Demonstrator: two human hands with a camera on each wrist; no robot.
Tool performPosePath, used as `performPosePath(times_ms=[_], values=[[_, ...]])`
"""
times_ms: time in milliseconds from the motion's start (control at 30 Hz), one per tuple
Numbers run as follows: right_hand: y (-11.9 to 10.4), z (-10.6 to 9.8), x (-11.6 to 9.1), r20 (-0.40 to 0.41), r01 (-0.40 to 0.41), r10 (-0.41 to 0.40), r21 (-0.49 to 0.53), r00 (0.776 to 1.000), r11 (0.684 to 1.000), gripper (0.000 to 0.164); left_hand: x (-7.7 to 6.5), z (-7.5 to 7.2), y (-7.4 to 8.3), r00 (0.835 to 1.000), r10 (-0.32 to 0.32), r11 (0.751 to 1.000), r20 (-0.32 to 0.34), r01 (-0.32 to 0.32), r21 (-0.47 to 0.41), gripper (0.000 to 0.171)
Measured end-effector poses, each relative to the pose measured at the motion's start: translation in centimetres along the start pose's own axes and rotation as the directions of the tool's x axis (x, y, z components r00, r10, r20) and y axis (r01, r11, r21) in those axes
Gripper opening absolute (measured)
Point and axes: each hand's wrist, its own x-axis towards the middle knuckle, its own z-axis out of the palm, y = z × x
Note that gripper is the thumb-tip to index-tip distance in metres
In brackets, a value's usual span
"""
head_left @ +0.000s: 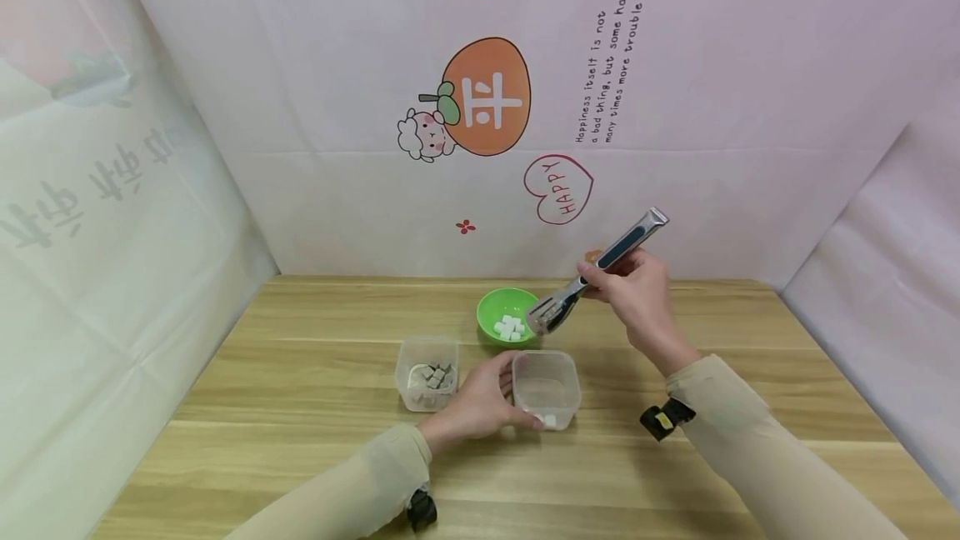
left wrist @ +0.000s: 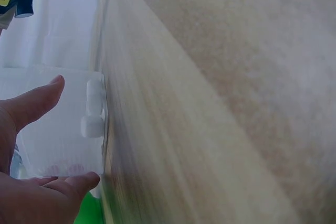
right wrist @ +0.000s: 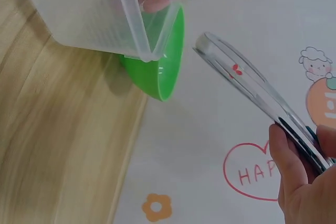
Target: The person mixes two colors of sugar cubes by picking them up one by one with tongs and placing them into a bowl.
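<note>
My right hand (head_left: pixel 637 302) holds metal tongs (head_left: pixel 611 257) with dark grip panels, their tips pointing down-left above the right rim of a green bowl (head_left: pixel 487 307). A pale piece (right wrist: pixel 203 41) seems to sit between the tongs' tips in the right wrist view. White cubes (head_left: pixel 509 328) lie in that bowl. With thumb and fingers around its left side, my left hand (head_left: pixel 480 402) grips a clear plastic box (head_left: pixel 551 365). Through the wall of the box, a few white cubes (left wrist: pixel 93 127) show on its bottom in the left wrist view.
A second clear box (head_left: pixel 427 348) holding greyish cubes (head_left: pixel 435 377) stands left of my left hand. Everything rests on a wood-grain table (head_left: pixel 315 357). Behind it rises a printed white backdrop (head_left: pixel 337 190), with pale cloth (head_left: pixel 870 257) on the right side.
</note>
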Motion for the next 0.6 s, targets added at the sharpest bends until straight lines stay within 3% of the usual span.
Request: performPosePath(times_ms=[167,600], values=[[0.7,1.2,0.9,-0.055,-0.005,0.006,0.021,0.998,1.0,0.029,0.0,-0.1,0.1,1.0,0.003,1.0,-0.003,-0.003,-0.005,0.103],[2.6,3.1,2.1,-0.091,0.008,-0.014,-0.063,0.996,0.998,0.024,0.3,-0.2,-0.3,1.0,0.02,0.999,0.006,-0.02,0.028,0.102]])
